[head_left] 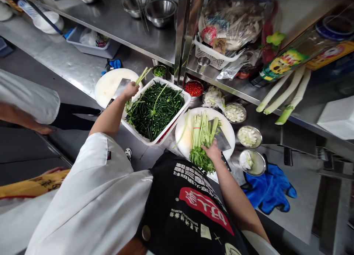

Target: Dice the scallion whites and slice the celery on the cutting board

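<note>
My left hand (131,90) is closed around a few thin celery stalks (143,75), held over the left corner of a white basket (151,140). Long green chili peppers (157,111) fill that basket, and a loose celery stalk lies on them. On the round white cutting board (182,138) at the right lies a bunch of celery (204,127), a red band around part of it. My right hand (212,151) grips this bunch near its leaves. Beside it a cleaver (222,141) rests flat on the board, its handle partly behind my right wrist.
Another cutting board (106,87) with a cleaver (121,87) lies at the left. Bowls of chopped red chili (193,88) and cut white vegetables (234,112) line the back and right. A blue cloth (272,188) lies at the right. Another person's sleeve (30,96) shows at the left.
</note>
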